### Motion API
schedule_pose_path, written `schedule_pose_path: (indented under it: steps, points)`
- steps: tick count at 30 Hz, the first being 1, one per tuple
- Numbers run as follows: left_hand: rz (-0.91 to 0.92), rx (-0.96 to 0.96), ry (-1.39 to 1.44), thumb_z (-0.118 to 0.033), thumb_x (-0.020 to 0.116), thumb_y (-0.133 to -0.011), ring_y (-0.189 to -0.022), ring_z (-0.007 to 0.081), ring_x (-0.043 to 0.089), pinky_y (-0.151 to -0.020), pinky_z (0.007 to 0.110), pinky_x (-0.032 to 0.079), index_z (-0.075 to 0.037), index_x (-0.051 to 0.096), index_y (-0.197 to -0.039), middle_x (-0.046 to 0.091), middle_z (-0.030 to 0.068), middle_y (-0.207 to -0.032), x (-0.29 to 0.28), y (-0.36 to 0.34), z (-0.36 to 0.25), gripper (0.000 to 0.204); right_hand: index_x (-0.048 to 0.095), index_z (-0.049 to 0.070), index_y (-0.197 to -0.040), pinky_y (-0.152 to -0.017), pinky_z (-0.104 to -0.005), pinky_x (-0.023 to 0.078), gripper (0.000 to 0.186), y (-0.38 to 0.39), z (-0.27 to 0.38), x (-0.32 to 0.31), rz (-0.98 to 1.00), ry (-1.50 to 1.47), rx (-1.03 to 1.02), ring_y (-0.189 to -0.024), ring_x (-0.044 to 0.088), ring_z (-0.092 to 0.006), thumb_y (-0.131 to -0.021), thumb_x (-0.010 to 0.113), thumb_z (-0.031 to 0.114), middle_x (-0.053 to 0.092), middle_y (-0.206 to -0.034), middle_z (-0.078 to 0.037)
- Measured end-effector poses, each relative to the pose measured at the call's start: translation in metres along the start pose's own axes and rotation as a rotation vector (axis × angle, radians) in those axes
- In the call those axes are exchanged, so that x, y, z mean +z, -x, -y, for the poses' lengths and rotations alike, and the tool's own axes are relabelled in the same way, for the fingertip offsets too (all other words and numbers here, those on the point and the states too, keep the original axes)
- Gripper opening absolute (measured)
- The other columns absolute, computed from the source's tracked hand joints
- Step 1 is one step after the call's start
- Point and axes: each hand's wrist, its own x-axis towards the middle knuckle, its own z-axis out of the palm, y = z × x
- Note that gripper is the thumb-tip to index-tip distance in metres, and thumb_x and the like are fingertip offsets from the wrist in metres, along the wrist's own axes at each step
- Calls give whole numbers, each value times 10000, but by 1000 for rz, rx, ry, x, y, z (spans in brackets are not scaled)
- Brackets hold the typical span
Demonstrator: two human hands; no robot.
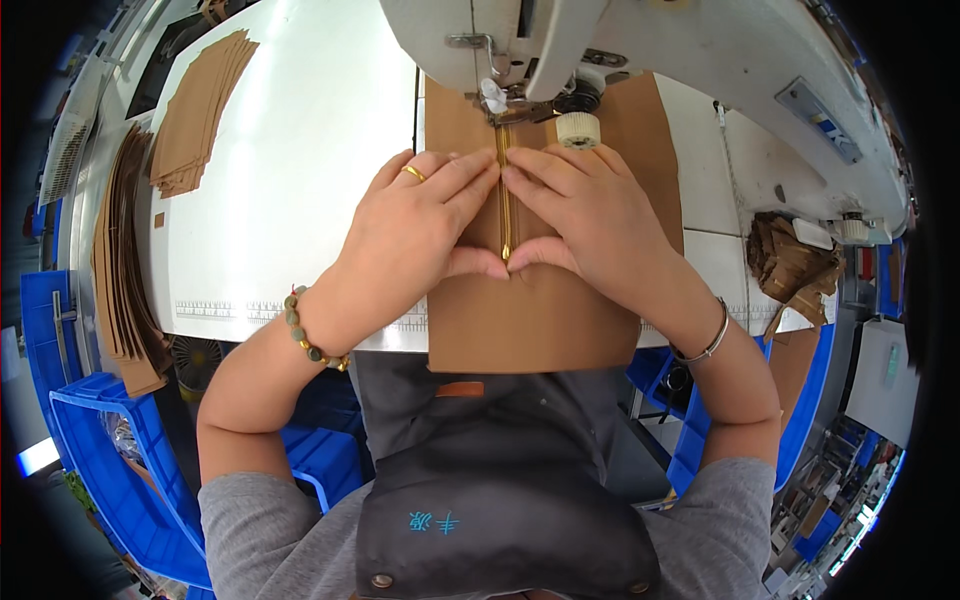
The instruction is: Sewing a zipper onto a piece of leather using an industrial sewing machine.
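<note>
A brown flat panel (535, 325) lies under the sewing machine's presser foot (497, 112), with a narrow gold zipper (506, 213) running lengthwise along it. My left hand (420, 225) rests on the panel left of the zipper, fingers extended toward the strip and thumb touching near the gold zipper pull (507, 251). My right hand (590, 220) mirrors it on the right side, fingertips beside the zipper and thumb tip close to the pull. Both hands lie open, pressing on the piece without gripping it.
The white machine head (700, 45) overhangs the worktable (250, 250). Brown cut pieces lie stacked (200, 110) at upper left and hang in a long bundle (125, 250) at the left edge. Brown scraps (785, 260) are crumpled at right. Blue bins (115, 470) stand below.
</note>
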Motion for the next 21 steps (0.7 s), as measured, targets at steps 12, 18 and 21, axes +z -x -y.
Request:
schedule_pose_path:
  steps: [12,18,21]
  points:
    - [-49,-16,21,-523,796,-693,-1066,287,603,-964,397,502,4,657,-1362,637,85,-1262,6,-17,21,863,726,103,-1198,-1091,-424,457,604,-8,-13,10,-69,23,38,-1080,613,-260,-724,816,466,650,-1083,-67]
    - [-40,-28,39,-517,798,-694,-1071,284,602,-970,393,505,16,651,-1366,635,80,-1273,7,-17,22,871,719,103,-1214,-1093,-433,454,597,-8,-12,9,-49,26,50,-1100,611,-262,-746,809,463,651,-1088,-73]
    - [-33,-33,34,-512,801,-692,-1076,287,604,-977,392,507,23,648,-1367,636,78,-1275,6,-17,22,875,711,101,-1230,-1092,-434,451,606,-8,-12,10,-25,31,68,-1097,608,-264,-757,801,469,649,-1088,-78]
